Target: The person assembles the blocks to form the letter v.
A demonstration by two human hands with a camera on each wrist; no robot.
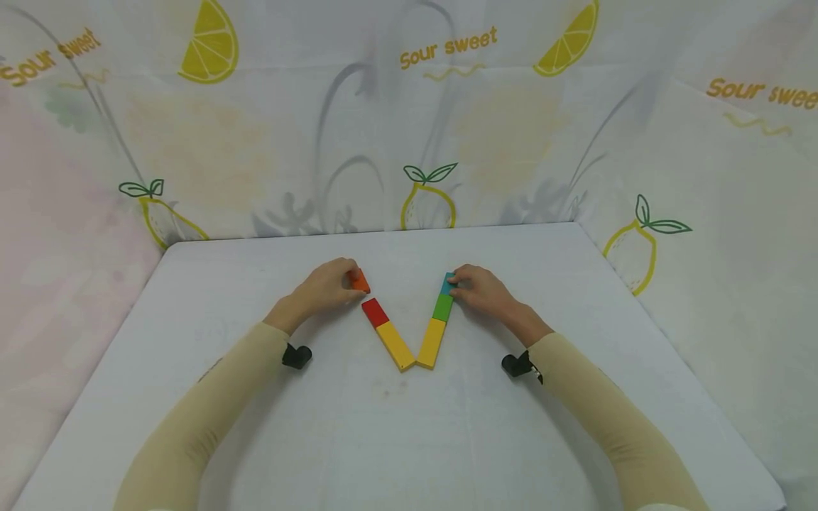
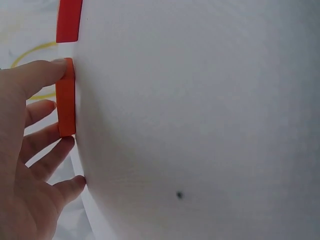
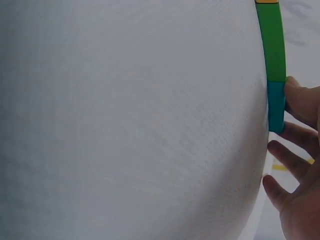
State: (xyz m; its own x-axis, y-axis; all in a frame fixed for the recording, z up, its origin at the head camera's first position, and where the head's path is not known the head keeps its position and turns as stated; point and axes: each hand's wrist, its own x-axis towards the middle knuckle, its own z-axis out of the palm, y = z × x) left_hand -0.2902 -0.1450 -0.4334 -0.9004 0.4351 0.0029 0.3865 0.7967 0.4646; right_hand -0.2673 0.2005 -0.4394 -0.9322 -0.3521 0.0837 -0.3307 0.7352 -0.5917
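Observation:
On the white table several coloured blocks form a V. Its left arm has a yellow block (image 1: pixel 396 346) and a red block (image 1: pixel 375 312) end to end. Beyond the red one, across a small gap, my left hand (image 1: pixel 327 285) pinches an orange block (image 2: pixel 66 105) between thumb and fingers. In the right arm, a yellow block (image 1: pixel 431 345), a green block (image 1: pixel 442 308) and a blue block (image 3: pixel 276 106) meet end to end. My right hand (image 1: pixel 484 291) pinches the blue block at the far end, its thumb near the joint with the green one.
The white tabletop (image 1: pixel 409 440) stretches around the blocks on all sides. Behind it and at both sides hangs a white cloth (image 1: pixel 268 142) printed with lemons and lettering. A black wrist camera (image 1: pixel 297 356) sits on the left wrist, another black camera (image 1: pixel 516 365) on the right.

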